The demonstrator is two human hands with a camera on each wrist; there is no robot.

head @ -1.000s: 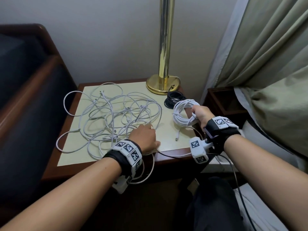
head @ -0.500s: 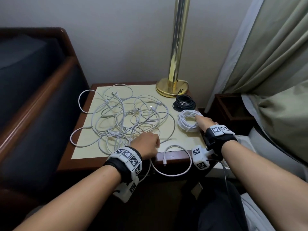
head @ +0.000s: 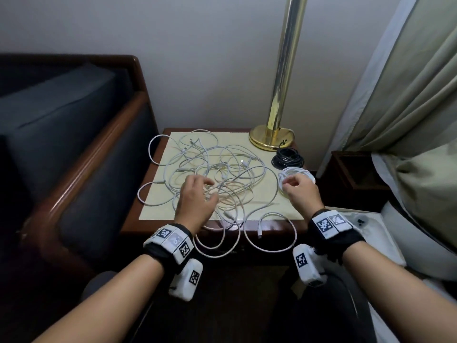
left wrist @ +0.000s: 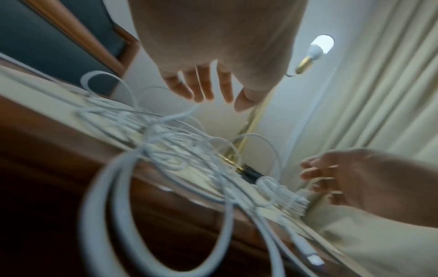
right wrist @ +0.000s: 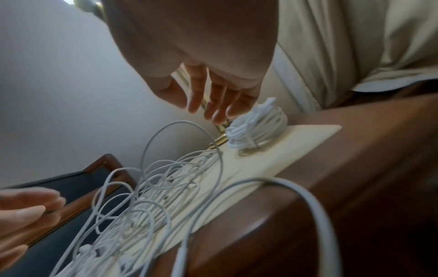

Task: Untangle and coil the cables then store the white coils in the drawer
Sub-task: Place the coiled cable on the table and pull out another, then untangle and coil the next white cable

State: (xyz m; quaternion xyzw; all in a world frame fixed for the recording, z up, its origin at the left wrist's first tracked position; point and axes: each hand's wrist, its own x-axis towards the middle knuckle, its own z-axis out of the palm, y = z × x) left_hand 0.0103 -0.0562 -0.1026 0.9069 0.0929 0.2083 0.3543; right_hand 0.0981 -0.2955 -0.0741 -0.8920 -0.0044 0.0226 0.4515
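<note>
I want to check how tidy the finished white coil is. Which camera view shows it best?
The right wrist view: the white coil lies close and unobstructed on the table top, just below the right hand. In the head view the hand partly covers the coil; in the left wrist view it is blurred.

a: can any text, brand or number be read anywhere?

b: none can be read. only black-and-white square code patterns are printed on the left wristband (head: 173, 240) and the right wristband (head: 330, 222), and on the white blocks hung under them.

a: and on the white cables (head: 222, 174)?

b: no marking can be made out there.
</note>
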